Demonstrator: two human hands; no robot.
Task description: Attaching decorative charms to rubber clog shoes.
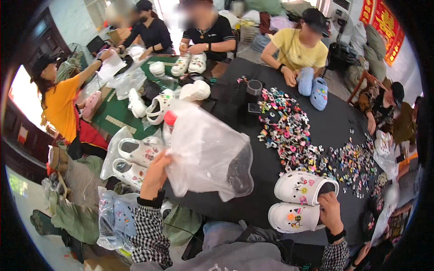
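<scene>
My left hand (155, 177) is closed on the edge of a translucent plastic bag (203, 144), which hangs spread out over the dark table. Through its lower right part the table shows dark. My right hand (331, 213) grips a pair of white clogs (294, 187) at their openings, the fingers reaching inside where I cannot see the tips. Side by side, the clogs point left, with colourful charms on their uppers. They are at the table's near edge, close to a heap of small charms (289, 135).
Bagged white clogs (140, 151) and bagged blue clogs (115, 217) lie left of my left arm. Beyond the bag stands a red-lidded container (169, 119). Several people work around the tables; one in yellow (300, 49) handles blue clogs (318, 92). More charms (355, 162) lie at the right.
</scene>
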